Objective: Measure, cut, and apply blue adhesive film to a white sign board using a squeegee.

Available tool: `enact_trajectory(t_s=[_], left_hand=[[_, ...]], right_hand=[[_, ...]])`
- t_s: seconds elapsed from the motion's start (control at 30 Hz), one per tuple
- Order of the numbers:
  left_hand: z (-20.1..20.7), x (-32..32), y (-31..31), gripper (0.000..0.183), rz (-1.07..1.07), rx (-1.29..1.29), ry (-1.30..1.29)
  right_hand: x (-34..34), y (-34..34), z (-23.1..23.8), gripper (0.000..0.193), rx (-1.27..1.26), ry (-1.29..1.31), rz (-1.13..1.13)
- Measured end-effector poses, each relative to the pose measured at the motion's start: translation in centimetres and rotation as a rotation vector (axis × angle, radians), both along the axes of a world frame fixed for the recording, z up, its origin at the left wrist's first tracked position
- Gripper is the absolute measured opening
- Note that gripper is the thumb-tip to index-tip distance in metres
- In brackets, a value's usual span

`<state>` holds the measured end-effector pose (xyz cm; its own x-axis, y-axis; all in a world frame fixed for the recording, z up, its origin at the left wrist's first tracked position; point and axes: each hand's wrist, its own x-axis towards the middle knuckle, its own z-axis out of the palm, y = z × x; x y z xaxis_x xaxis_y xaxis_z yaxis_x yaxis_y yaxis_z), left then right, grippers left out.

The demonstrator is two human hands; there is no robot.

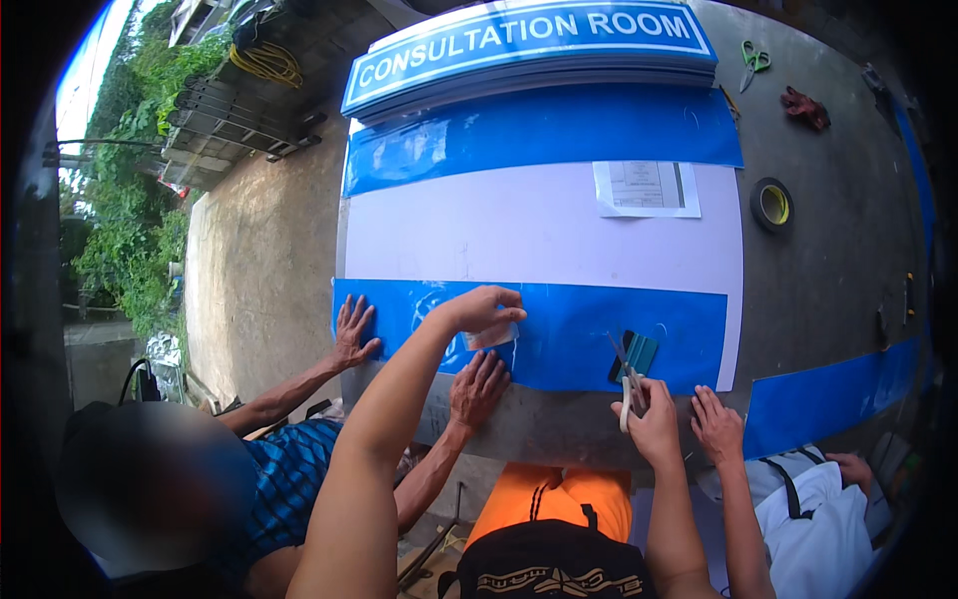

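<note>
My left hand [486, 309] reaches over a blue sheet [569, 314], its fingers pinched together at a small piece of translucent film [491, 337]; the exact grip is partly hidden. In my right hand [654, 424] is a pair of scissors [628, 394] with pale handles, blades pointing away from me. Beside the blades, a teal squeegee [641, 354] with a black edge lies on the blue sheet. A co-worker at left presses one hand [354, 331] on the sheet's left end and another hand [479, 389] just below my left hand.
Another person's hand [718, 424] rests at the right table edge. Beyond the white panel [449, 235] lies a stack of blue signs [539, 50]. A printed paper [647, 190], black tape roll [772, 205], green-handled scissors [754, 62] and dark red glove [804, 108] lie around.
</note>
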<state>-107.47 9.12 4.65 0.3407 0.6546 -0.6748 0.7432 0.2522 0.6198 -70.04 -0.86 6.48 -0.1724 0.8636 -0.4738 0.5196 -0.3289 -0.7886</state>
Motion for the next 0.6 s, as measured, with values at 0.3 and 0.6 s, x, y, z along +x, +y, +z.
enact_trajectory(t_s=[0.3,0.6], left_hand=[[-1.1,-1.5,-9.4,0.023,0.695,0.305,-0.086],[2.8,2.4,-18.6,0.019,1.160,0.203,-0.496]], right_hand=[[3.9,4.9,-4.3,0.051,0.392,-0.617,-0.179],[-6.1,1.3,-4.5,0.084,0.068,-0.515,-0.207]])
